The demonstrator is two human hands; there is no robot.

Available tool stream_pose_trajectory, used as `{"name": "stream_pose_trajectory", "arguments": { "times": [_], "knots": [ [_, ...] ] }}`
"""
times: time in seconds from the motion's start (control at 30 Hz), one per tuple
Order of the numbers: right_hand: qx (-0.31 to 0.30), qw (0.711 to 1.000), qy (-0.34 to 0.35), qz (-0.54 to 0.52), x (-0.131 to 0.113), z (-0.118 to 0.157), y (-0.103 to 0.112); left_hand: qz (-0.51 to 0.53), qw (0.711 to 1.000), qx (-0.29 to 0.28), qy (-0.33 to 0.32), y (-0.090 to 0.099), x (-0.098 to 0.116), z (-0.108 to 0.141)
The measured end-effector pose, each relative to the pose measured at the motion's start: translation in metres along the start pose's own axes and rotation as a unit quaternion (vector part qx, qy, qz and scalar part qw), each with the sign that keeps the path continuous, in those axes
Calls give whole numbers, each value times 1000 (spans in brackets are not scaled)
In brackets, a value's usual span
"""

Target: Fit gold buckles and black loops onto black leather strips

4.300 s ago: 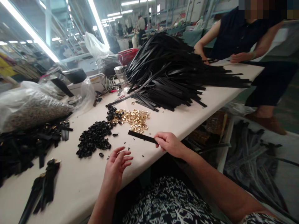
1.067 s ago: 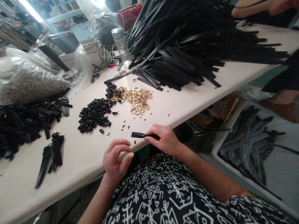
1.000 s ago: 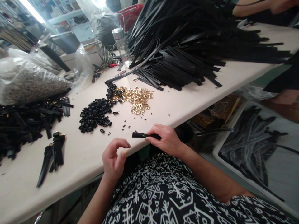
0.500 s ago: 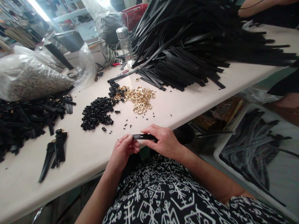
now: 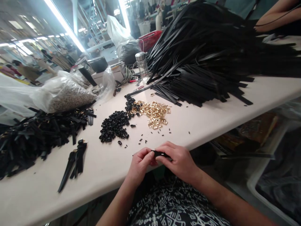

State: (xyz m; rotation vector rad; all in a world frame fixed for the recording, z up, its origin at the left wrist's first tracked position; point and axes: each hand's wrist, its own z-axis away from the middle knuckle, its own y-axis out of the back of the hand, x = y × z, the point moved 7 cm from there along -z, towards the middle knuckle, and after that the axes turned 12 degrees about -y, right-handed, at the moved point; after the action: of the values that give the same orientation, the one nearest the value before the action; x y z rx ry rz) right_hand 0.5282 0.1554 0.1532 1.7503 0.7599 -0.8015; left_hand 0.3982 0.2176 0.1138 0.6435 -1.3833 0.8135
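A black strap (image 5: 161, 153) with a small slot in it is held between my two hands at the table's front edge. My left hand (image 5: 142, 160) pinches one end between thumb and fingers. My right hand (image 5: 176, 158) grips the other side, its fingers over the top and its thumb below. Just beyond them lie tiny black bits and a heap of gold buckles (image 5: 157, 113). Left of the buckles is a pile of small black loops (image 5: 115, 125). A few finished-looking black straps with gold buckles (image 5: 74, 163) lie farther left.
A large bundle of black strips (image 5: 202, 62) covers the back right. At the left are a mound of black straps (image 5: 35, 138) and a clear plastic bag (image 5: 66, 94). A glass bottle (image 5: 142, 67) stands at the back. Another person's arm (image 5: 277, 15) shows top right.
The view has tilted up and turned left, so things sit lower and farther right. My hands have come closer together on the strap, and less of it shows between them.
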Motion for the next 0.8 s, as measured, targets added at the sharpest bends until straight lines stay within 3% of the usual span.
{"name": "stream_pose_trajectory", "arguments": {
  "times": [0.23,0.4,0.5,0.57,0.67,0.8],
  "knots": [
    [-9,998,-33,-60,11,-4,-1,-52,998,-22,-31,-1,5,-8],
    [2,998,-47,-29,19,-10,5,-114,990,-65,-45,-5,9,-16],
    [1,999,-46,-2,28,-13,6,-222,969,-67,-88,16,21,-35],
    [9,998,-60,15,37,-14,8,-345,928,-4,-143,49,38,-53],
    [24,996,-78,42,50,-15,8,-518,830,82,-192,98,61,-82],
    [30,994,-74,72,56,-13,5,-645,746,72,-153,130,64,-115]
  ]
}}
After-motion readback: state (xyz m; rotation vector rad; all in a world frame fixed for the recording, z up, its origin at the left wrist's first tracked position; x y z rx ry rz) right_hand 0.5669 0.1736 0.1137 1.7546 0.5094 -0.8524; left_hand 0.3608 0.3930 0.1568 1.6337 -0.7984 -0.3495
